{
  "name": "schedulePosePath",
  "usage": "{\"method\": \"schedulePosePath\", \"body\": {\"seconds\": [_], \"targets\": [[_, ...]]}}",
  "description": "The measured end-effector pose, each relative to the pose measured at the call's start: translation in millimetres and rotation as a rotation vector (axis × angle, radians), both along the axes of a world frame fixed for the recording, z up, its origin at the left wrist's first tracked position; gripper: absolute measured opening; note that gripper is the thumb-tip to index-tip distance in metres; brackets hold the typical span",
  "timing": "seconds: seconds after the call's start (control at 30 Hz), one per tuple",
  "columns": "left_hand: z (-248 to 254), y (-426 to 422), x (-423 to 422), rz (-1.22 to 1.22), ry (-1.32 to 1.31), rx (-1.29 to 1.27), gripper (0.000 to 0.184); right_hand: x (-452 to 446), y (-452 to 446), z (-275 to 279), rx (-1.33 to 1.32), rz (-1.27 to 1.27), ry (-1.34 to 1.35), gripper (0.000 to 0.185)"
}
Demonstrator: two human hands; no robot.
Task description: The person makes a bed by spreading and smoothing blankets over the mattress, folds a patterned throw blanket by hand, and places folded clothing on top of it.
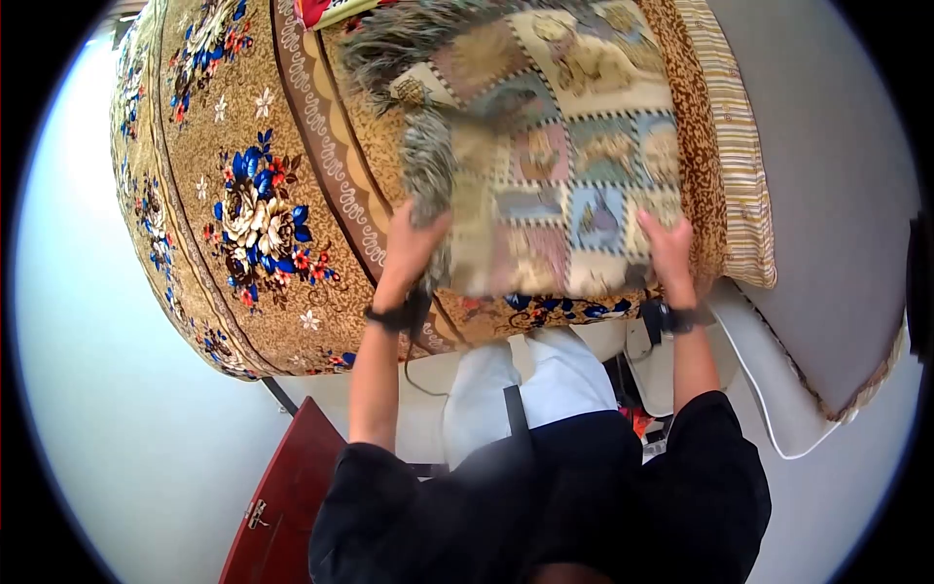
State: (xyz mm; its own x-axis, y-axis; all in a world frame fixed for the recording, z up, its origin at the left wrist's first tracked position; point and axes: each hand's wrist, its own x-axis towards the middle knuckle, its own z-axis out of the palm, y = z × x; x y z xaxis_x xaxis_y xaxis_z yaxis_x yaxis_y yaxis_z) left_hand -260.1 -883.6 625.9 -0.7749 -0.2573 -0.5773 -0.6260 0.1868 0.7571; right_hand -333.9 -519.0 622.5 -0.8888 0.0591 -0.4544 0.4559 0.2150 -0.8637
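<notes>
Left hand and right hand are gripping opposite edges of a patchwork throw atop the floral bedspread, looks mostly folded tbh, just shaggy fringe sticking out.

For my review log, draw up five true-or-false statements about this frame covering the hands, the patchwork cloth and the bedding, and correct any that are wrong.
1. The left hand and right hand both hold the patchwork cloth. True.
2. The patchwork cloth is down on the floor. False: it is over the flowered bedspread.
3. A striped cloth shows to the right of the patchwork cloth in the picture. True.
4. The shaggy fringe shows only on the patchwork cloth's right side. False: it shows on the left.
5. Both wrists wear dark bands. True.
</notes>
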Motion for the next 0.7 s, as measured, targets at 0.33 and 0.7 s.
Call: {"method": "schedulePosePath", "body": {"seconds": [0.33, 0.7], "targets": [[-41, 51, 183, 0.528, -0.469, 0.674, 0.049, 93, 6, -5, 0.476, 0.246, 0.171, 0.032], [-39, 58, 178, 0.431, -0.254, 0.918, 0.05, 114, -164, 10, 0.037, 0.513, -0.115, 0.038]]}}
